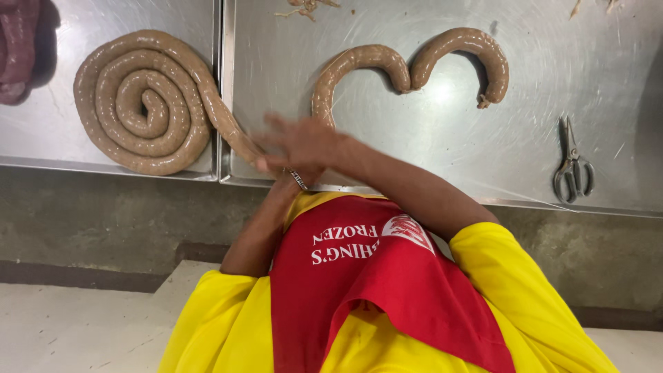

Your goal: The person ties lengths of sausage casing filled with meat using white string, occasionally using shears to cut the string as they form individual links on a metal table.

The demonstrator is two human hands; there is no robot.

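Observation:
A long pale-brown sausage rope lies in a coil (141,103) on the left steel tray (41,138). Its free end runs right across the tray joint to my hands. Beyond them it continues as two curved links (407,69) on the steel table (428,138). My right hand (300,141) reaches across from the right and lies blurred over the sausage where the two runs meet, fingers pointing left. My left hand is mostly hidden beneath it. Only its wrist with a metal bracelet (298,179) shows.
Grey scissors (572,169) lie at the table's right side. A dark reddish piece of meat (17,48) sits at the far left of the tray. Small scraps (307,7) lie at the table's far edge. My yellow shirt and red apron (387,290) fill the lower view.

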